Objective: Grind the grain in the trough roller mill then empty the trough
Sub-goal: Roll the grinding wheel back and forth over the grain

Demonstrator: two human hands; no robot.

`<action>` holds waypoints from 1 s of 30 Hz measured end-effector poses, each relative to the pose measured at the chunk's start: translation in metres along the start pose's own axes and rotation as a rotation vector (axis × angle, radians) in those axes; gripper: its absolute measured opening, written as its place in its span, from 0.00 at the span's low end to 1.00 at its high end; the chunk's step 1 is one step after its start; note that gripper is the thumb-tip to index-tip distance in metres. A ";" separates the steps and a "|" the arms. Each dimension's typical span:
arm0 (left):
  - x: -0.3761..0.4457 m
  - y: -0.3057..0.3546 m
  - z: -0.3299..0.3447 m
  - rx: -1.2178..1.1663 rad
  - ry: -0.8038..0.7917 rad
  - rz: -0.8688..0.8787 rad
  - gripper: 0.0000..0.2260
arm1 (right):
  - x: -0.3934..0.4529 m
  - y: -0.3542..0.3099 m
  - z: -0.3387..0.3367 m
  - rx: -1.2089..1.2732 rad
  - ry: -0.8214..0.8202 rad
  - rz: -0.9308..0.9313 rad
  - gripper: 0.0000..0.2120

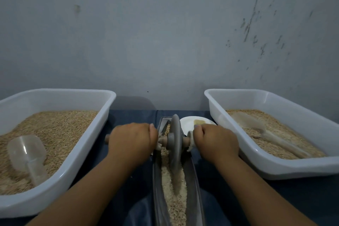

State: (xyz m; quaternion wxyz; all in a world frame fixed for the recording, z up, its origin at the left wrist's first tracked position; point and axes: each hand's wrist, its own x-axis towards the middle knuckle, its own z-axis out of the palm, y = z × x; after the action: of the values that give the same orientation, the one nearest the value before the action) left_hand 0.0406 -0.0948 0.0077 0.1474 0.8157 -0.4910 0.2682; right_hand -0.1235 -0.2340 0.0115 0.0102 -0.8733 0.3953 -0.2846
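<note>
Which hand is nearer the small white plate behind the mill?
Right. The right hand grips the roller's axle just in front of the white plate, overlapping its near edge in view. The left hand holds the axle's other end, across the wheel.

Dim, flat, bluish light; soft focus throughout, with wide-angle bending at edges.

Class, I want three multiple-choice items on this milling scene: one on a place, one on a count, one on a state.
1. Where does the white plate lie?
A. right of the trough
B. inside the left tub
C. under the trough

2. How many scoops show?
A. one
B. two
C. four

3. What is the left hand doing?
A. hanging idle
B. lifting a scoop
C. gripping the roller's axle

Answers: 1 A, it lies beside the trough's far end. 2 B, one per tub. 3 C, its fingers curl round the axle.
</note>
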 end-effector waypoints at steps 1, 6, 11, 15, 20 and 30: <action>0.003 -0.001 0.001 -0.006 0.003 -0.007 0.23 | 0.001 -0.001 0.000 0.002 0.002 -0.003 0.24; -0.028 0.006 -0.019 -0.043 0.020 0.015 0.20 | -0.034 0.006 -0.021 -0.037 -0.154 -0.055 0.23; -0.068 0.006 -0.037 -0.146 0.081 0.076 0.17 | -0.070 0.005 -0.051 -0.112 -0.241 -0.088 0.27; -0.059 0.006 -0.026 -0.135 0.060 -0.030 0.19 | -0.045 -0.005 -0.040 -0.088 -0.156 -0.087 0.25; -0.017 0.000 -0.004 -0.006 -0.009 -0.013 0.19 | -0.006 -0.003 -0.008 -0.076 -0.047 -0.043 0.23; -0.057 0.007 -0.037 -0.083 -0.073 -0.032 0.20 | -0.051 0.006 -0.038 -0.050 -0.229 -0.112 0.23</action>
State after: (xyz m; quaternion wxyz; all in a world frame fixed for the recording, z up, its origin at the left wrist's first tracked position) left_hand 0.0022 -0.0384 0.0039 0.1671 0.8260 -0.4935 0.2152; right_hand -0.1737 -0.1952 0.0168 0.0176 -0.9207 0.3493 -0.1733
